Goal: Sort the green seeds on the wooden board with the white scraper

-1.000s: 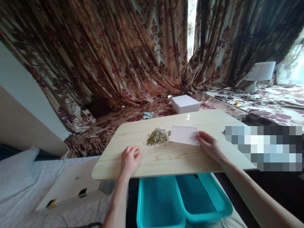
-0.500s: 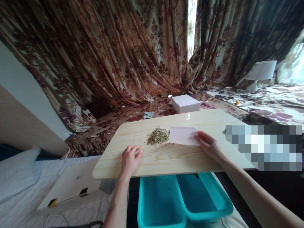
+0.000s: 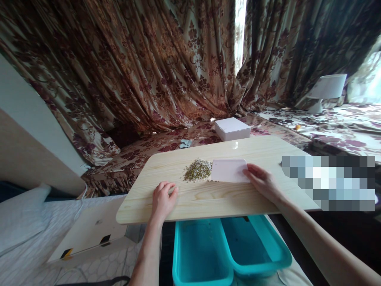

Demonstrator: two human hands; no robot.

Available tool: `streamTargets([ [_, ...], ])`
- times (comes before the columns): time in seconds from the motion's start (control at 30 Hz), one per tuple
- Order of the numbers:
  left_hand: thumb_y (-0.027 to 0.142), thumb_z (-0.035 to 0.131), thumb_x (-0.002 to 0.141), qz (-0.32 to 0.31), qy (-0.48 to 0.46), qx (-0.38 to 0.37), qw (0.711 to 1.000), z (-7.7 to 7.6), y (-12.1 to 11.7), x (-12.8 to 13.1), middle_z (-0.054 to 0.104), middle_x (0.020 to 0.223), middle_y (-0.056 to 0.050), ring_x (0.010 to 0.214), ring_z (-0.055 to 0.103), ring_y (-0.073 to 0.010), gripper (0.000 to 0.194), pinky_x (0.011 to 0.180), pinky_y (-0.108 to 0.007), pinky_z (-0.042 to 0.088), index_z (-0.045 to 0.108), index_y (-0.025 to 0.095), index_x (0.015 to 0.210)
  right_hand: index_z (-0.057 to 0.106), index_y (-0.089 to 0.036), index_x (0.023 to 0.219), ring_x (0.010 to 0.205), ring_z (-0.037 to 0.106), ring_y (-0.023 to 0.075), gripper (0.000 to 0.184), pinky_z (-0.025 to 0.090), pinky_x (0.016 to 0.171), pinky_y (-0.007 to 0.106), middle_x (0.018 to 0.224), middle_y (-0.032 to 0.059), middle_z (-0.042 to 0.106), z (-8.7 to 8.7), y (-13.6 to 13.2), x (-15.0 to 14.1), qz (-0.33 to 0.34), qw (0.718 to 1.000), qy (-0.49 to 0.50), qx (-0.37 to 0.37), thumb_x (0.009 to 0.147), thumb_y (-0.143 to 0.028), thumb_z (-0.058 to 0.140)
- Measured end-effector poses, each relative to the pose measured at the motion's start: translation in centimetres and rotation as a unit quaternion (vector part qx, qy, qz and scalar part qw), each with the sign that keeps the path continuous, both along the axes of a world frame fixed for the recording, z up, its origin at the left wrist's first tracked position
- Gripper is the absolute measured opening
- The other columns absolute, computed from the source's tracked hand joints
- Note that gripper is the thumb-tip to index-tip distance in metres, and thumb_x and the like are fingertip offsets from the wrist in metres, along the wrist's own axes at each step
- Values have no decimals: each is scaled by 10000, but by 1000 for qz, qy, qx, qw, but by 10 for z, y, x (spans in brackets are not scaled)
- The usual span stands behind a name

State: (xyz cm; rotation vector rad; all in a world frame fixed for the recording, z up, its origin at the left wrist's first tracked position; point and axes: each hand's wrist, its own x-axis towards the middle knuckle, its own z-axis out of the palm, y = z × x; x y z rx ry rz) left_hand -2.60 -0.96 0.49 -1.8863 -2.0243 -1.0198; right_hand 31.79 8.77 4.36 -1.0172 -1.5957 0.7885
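My right hand grips the right end of a flat white plastic scraper, thumb and fingers closed on it. The scraper's left edge meets a small heap of mixed green and pale grains, which look like seeds or beans. A few loose grains lie along its near edge. My left hand rests on the wooden tabletop by the front edge, left of the heap, thumb apart from the fingers and holding nothing.
Two turquoise tubs stand below the table's front edge. Behind the table sits a white box, with a pale blue cloth to its left. A large flat carton lies at the left, and a lamp stands at the far right.
The scraper has shifted very slightly and its tilt looks a little different against the heap. My left hand stays in place on the tabletop.
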Motion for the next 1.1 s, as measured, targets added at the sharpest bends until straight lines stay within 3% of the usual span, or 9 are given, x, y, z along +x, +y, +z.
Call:
streamTargets([
  [0.37,352,555,893,-8,2,1,1000,-1,0,-2,608,1032,-46,964,574,-192,206,867,-420,469,609,170,969,674,-198,847,764,674,210,357,564,718,327,829,57,732,-7,3,-1,7,999,42,-2,685,-517,673],
  [0.57,345,561,890,-11,-1,2,1000,-1,1,-3,604,1035,-46,964,572,-192,199,862,-415,472,609,168,967,670,-190,841,756,674,213,338,568,698,324,831,61,733,-5,3,0,9,1000,19,1,702,-498,658],
  [0.83,345,555,895,3,4,-6,1000,-1,1,-1,601,1065,-51,967,575,-191,205,866,-418,473,604,170,990,671,-199,797,817,685,252,247,565,740,340,832,61,742,10,-7,-1,-4,1000,-17,-15,695,-422,638],
  [1.1,344,548,900,9,5,-19,1000,-1,2,-2,597,1088,-57,969,580,-194,225,858,-419,482,593,168,1033,673,-217,779,808,687,262,188,566,734,353,822,46,745,9,-5,0,-34,999,-13,-14,679,-367,620],
])
